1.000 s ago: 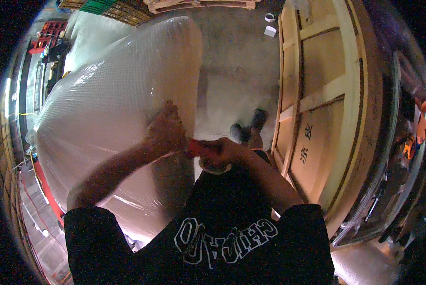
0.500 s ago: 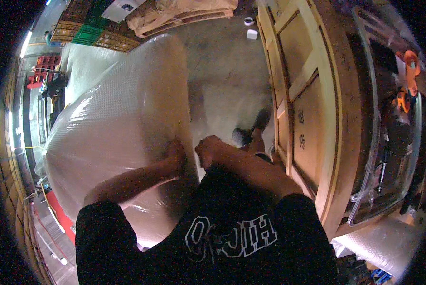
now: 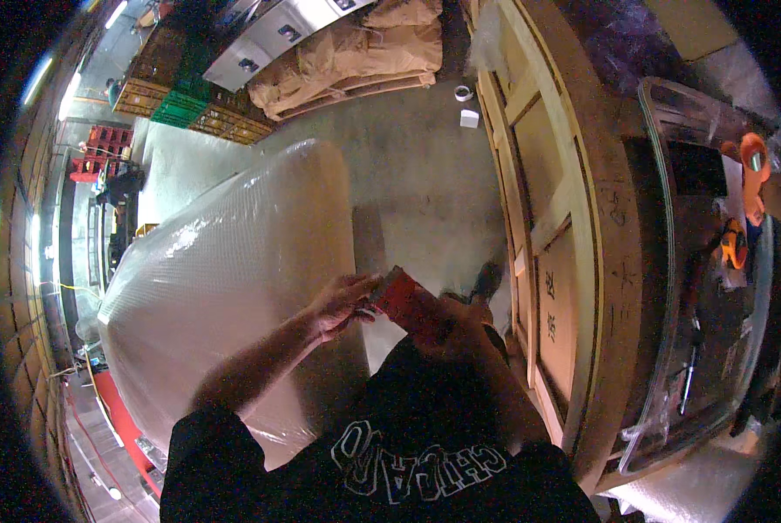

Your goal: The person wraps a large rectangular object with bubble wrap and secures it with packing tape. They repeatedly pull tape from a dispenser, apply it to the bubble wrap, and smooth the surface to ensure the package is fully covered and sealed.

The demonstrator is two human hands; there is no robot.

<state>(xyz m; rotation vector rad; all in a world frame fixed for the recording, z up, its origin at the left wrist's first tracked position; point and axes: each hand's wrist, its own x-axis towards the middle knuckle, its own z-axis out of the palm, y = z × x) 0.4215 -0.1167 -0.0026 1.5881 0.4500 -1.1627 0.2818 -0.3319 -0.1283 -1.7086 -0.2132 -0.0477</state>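
My right hand [image 3: 460, 329], just right of the centre of the frame, is closed around a red tool [image 3: 414, 305]. The grip is in shadow, so individual fingers cannot be made out. The tool is block-shaped and tilted, its far end pointing to the upper left; its exact kind I cannot tell. It sits at the centre of the frame, in front of my black shirt [image 3: 408, 436].

My left hand [image 3: 342, 305] is at the tool's far end, left of centre. Its fingers are part-curled and set slightly apart; whether they pinch anything I cannot tell. One fingertip is at, or just beside, the tool's edge.

A large bundle in bubble wrap [image 3: 234, 244] fills the left-centre of the frame, its right edge behind my left hand. A wooden crate [image 3: 560, 228] stands along the right of centre, with dark handwritten marks on its panel. At the far right, two orange tools [image 3: 734, 244] lie near each other, beside clear plastic edging.

On the concrete floor [image 3: 417, 183], at the upper centre, a tape roll [image 3: 463, 92] lies near a small white piece [image 3: 469, 118]. Left of these, a pallet [image 3: 347, 92] bears a load in brown paper [image 3: 364, 54]. Red crates [image 3: 103, 144] are stacked at the upper left.
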